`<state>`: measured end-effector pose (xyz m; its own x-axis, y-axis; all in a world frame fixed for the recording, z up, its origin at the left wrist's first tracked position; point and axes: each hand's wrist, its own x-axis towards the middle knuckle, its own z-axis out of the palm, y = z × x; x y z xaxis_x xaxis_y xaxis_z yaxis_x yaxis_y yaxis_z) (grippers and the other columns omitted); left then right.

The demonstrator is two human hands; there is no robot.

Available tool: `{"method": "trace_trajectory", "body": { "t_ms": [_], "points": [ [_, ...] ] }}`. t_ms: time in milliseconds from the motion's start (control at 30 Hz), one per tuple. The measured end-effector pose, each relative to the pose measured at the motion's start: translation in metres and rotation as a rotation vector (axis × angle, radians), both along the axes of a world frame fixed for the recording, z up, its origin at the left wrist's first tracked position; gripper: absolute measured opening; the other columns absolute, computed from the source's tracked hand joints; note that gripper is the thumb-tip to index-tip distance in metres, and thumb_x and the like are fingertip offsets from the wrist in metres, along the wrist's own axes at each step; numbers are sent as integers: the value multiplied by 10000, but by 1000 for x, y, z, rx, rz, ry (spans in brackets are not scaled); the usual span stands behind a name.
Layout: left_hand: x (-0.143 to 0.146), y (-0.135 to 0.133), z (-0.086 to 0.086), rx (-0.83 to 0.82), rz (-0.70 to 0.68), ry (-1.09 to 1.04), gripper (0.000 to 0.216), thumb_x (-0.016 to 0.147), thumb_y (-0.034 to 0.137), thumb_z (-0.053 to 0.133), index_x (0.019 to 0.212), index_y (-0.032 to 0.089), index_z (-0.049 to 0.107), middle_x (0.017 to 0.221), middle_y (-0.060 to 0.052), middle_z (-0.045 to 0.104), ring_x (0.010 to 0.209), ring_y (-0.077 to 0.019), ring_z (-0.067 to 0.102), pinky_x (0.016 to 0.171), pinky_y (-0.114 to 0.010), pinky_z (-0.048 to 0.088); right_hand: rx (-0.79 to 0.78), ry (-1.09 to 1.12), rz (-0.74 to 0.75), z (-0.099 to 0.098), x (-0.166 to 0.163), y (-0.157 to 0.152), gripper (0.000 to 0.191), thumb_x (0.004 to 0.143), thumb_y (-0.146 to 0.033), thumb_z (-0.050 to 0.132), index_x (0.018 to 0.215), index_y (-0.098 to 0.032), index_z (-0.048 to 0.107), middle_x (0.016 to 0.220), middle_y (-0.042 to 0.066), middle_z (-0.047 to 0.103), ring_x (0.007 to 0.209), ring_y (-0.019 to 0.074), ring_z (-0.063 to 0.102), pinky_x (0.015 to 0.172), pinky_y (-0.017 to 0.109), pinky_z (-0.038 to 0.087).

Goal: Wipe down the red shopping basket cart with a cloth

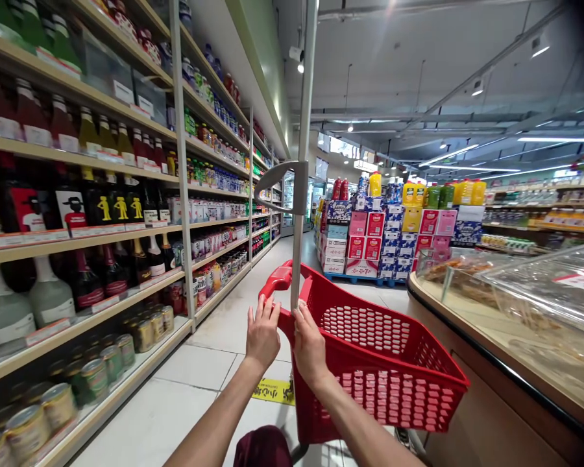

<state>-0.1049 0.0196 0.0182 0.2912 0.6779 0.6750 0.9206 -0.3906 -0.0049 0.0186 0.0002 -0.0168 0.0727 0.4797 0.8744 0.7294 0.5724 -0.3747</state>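
A red plastic shopping basket with perforated sides stands before me, nothing visible inside it. My left hand holds the near left corner of its rim, fingers laid over the red edge. Right beside it, my right hand is closed around the rim at the foot of an upright metal pole. A grey loop is fixed partway up that pole. The red handle of the basket juts up just beyond my left fingers. My palms and thumbs are mostly hidden.
Shelves of bottles and cans line the left side of the aisle. Stacked drink cartons stand ahead on a blue pallet. A rounded display counter borders the right. On the tiled floor lies a yellow caution sticker.
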Motion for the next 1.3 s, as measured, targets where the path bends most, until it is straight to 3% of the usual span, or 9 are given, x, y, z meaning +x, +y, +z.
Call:
{"method": "trace_trajectory", "body": {
  "t_ms": [67, 233, 300, 533, 700, 767, 1000, 1100, 1300],
  "points": [
    [-1, -1, -2, -13, -22, -13, 651, 628, 17, 403, 1262, 161, 409, 1385, -71, 345, 1312, -240, 184, 1044, -457, 227, 81, -9, 27, 30, 5, -4, 484, 848, -96, 308, 1300, -257, 378, 1309, 39, 446, 1199, 180, 414, 977, 383, 408],
    [0, -1, -1, -19, -54, -52, 651, 615, -3, 413, 1252, 135, 420, 1396, -79, 321, 1321, -241, 140, 1039, -397, 268, 389, -134, 73, 152, 32, 7, 490, 869, -82, 279, 1309, -289, 341, 1402, -50, 291, 1292, 192, 246, 1065, 451, 259],
    [1, -2, 0, -30, -60, -52, 650, 615, -8, 409, 1249, 134, 422, 1394, -82, 324, 1322, -241, 138, 1036, -401, 270, 363, -324, 97, 171, 35, 17, 499, 865, -63, 274, 1307, -287, 342, 1390, -60, 315, 1313, 183, 175, 1082, 461, 196],
    [3, -5, -2, -98, -81, -27, 692, 614, -4, 406, 1288, 153, 370, 1426, -54, 259, 1321, -250, 140, 1046, -434, 231, 97, -864, 181, 88, 51, 16, 496, 849, -72, 316, 1331, -192, 306, 1324, 12, 434, 1282, 154, 264, 1076, 365, 257],
    [8, -5, -2, -82, -104, -51, 669, 627, -20, 389, 1273, 155, 392, 1419, -71, 274, 1321, -250, 134, 1045, -437, 233, 198, -712, 27, 125, 61, 22, 527, 837, -25, 274, 1331, -206, 304, 1394, -2, 314, 1314, 179, 154, 1094, 419, 194],
    [10, -4, -2, -84, -138, -55, 674, 617, -24, 395, 1271, 139, 389, 1415, -90, 277, 1321, -253, 131, 1040, -442, 246, 201, -687, 38, 115, 61, 20, 518, 850, -44, 277, 1337, -221, 285, 1391, -5, 321, 1312, 179, 165, 1087, 409, 224],
    [7, -2, -6, -65, -256, -104, 684, 584, -39, 400, 1257, 81, 384, 1423, -137, 233, 1328, -265, 57, 1045, -446, 259, 141, -458, -12, -51, 48, -13, 520, 860, -56, 305, 1355, -198, 231, 1328, 64, 420, 1267, 197, 291, 1025, 387, 350],
    [3, 2, -6, -75, -271, -114, 714, 566, -41, 404, 1267, 96, 370, 1424, -135, 229, 1329, -267, 45, 1039, -461, 269, 99, -511, 57, -90, 49, -28, 488, 869, -92, 329, 1338, -221, 285, 1245, 47, 516, 1210, 170, 391, 973, 311, 416],
    [-6, 9, -5, -64, -300, -122, 718, 553, -52, 381, 1255, 99, 369, 1424, -124, 222, 1330, -257, 22, 1047, -456, 264, 73, -408, 59, -50, 46, -27, 490, 869, -78, 310, 1335, -226, 281, 1328, 47, 422, 1255, 185, 314, 1031, 384, 338]
  ]
}}
